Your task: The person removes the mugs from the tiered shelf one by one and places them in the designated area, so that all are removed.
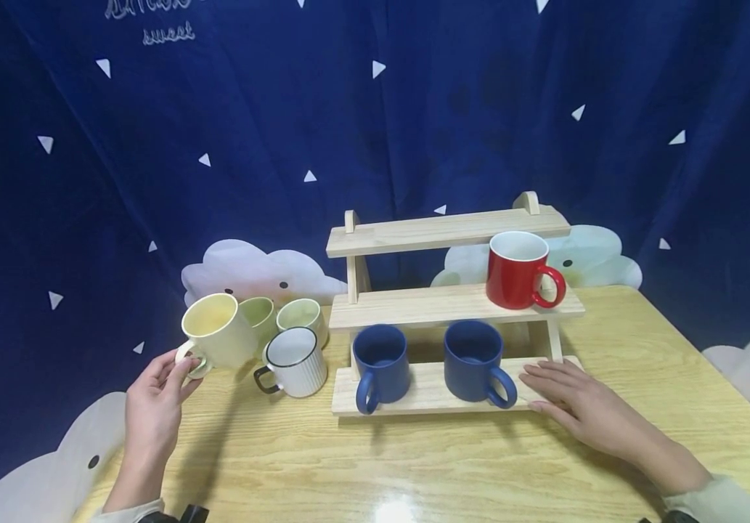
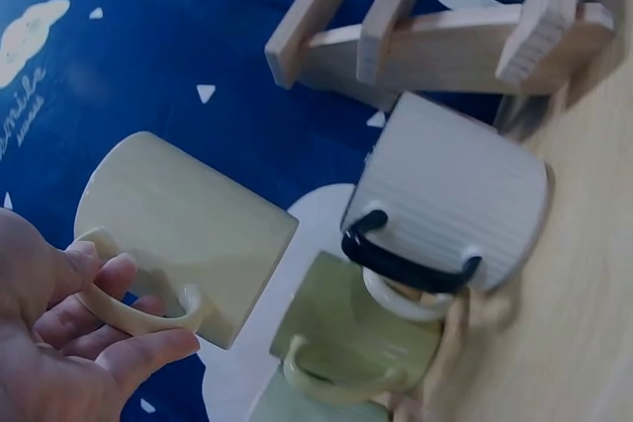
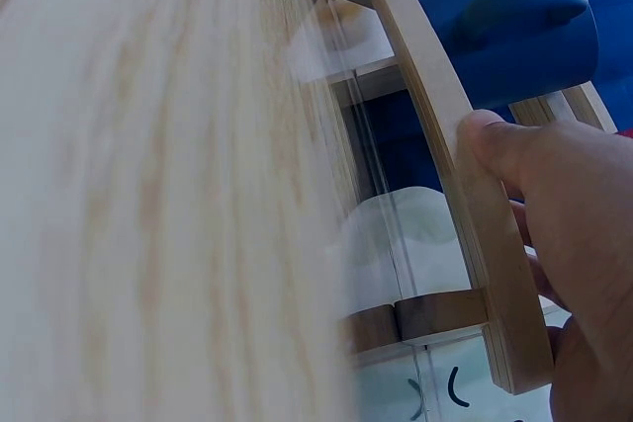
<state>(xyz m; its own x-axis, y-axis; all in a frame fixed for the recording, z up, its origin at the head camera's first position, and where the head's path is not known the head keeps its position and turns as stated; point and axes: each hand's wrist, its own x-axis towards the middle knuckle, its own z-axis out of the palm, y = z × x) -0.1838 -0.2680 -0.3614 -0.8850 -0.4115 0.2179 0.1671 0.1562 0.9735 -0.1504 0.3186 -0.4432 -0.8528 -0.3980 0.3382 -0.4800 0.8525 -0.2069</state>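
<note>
By its handle, my left hand holds a pale yellow mug, raised over the left side of the table. In the left wrist view, thumb and fingers close round the handle of that yellow mug. Just right of it stand a white ribbed mug with a black handle and rim, and two green mugs, one darker and one paler. My right hand rests on the right end of the wooden rack's bottom shelf, fingers extended on top, thumb at the front edge.
Two blue mugs, a left one and a right one, stand on the bottom shelf. A red mug sits at the right of the middle shelf. Behind the table hangs a dark blue curtain.
</note>
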